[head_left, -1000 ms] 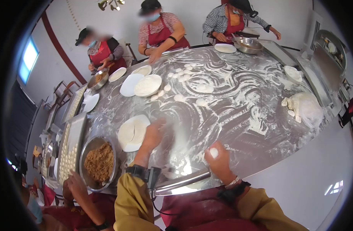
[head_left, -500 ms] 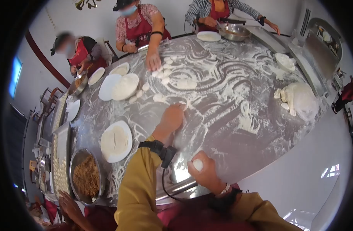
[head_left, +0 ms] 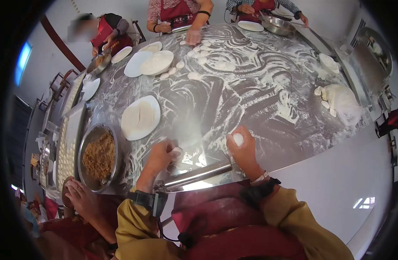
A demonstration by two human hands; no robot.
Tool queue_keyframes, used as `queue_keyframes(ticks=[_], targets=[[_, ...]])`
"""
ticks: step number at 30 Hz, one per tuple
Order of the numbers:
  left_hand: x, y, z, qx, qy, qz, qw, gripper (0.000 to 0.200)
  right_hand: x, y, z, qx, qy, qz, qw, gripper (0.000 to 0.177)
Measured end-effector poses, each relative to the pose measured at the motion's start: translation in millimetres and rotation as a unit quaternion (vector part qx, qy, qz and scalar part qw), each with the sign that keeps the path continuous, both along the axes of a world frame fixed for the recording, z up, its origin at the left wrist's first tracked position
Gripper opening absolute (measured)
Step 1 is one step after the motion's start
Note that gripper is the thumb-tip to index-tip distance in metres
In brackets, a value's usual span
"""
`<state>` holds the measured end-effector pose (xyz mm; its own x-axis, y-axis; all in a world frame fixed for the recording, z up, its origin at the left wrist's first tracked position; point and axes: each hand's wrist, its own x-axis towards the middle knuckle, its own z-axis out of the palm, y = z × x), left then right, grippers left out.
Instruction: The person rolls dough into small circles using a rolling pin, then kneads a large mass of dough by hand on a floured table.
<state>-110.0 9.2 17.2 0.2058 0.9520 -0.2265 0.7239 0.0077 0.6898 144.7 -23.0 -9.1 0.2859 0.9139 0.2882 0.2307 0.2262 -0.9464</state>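
Left of the silver metal rod (head_left: 199, 175), on the flour-dusted grey worktop (head_left: 285, 149): round steel bowl (head_left: 117, 160) of crumbly brown filling (head_left: 97, 151), then white square-cornered plate (head_left: 157, 113) of flat pale dough sheets (head_left: 137, 118). Just beyond the rod's left end, pinching a flat white dough round (head_left: 177, 152) in the left hand (head_left: 160, 157). Best held lightly by its rim, probably, to avoid tearing or creasing. Far beyond the rod, pale characters (head_left: 183, 19) on a dark red apron (head_left: 175, 11), too blurred to read; no brand legible. Just beside the rod's right end, gripping a smooth white dough lump (head_left: 238, 139) in the right hand (head_left: 245, 146), curled closed around it.
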Motion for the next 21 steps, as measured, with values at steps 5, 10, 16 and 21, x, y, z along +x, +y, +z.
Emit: queue_keyframes(ticks=[5, 10, 16, 21], targets=[[48.8, -12.4, -25.5, 0.032, -0.112, -0.107, 0.987, 0.015, 3.7, -7.4, 6.0, 0.009, -0.008, 0.013, 1.000, 0.014], [77.6, -11.4, -20.3, 0.044, -0.082, -0.160, 0.983, 0.011, 1.3, -30.5, 37.3, 0.062, -0.078, 0.023, 0.995, 0.014], [98.0, -0.2, -12.8, 0.112, 0.001, -0.142, 0.983, 0.012, -18.9, 42.3, 13.0, 0.031, -0.077, -0.025, 0.996, 0.018], [87.1, -7.2, -17.8, 0.135, 0.047, -0.185, 0.972, 0.012, -1.6, 8.7, -6.6, 0.013, -0.066, -0.033, 0.997, 0.017]])
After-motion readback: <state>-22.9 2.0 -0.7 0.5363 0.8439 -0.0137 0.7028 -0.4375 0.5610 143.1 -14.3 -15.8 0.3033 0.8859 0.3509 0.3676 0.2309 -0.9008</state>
